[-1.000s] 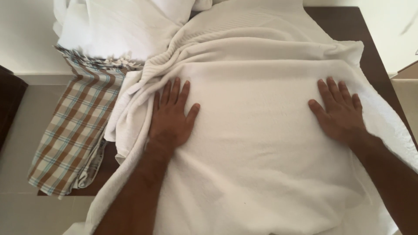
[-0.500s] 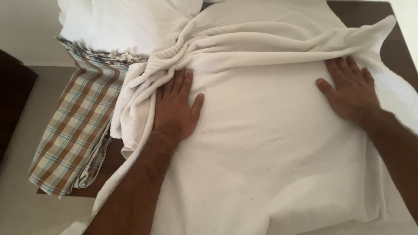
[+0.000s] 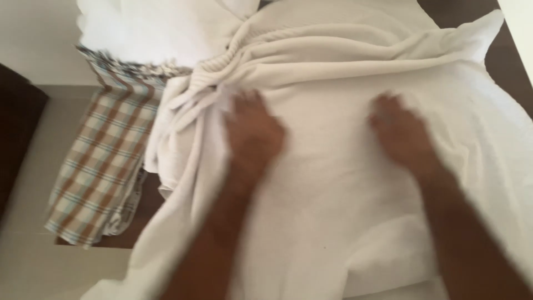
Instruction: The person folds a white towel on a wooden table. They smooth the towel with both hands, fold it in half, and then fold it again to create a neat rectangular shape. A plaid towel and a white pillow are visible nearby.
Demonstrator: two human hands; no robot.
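Observation:
A large white towel (image 3: 333, 183) lies spread over a dark wooden table (image 3: 508, 53), bunched into folds at its upper left. My left hand (image 3: 252, 133) rests palm-down on the towel next to the bunched folds, fingers apart. Flat on the towel near its middle right lies my right hand (image 3: 401, 133), also palm-down. Both hands are motion-blurred and neither grips the cloth.
A checked brown-and-blue cloth (image 3: 102, 166) hangs over the table's left edge. More white cloth (image 3: 150, 28) is piled at the back left. A dark piece of furniture (image 3: 16, 133) stands at the far left over a pale floor (image 3: 33, 261).
My right hand has slid left along the towel toward the middle. My left hand has moved up toward the bunched folds. The view has shifted a little.

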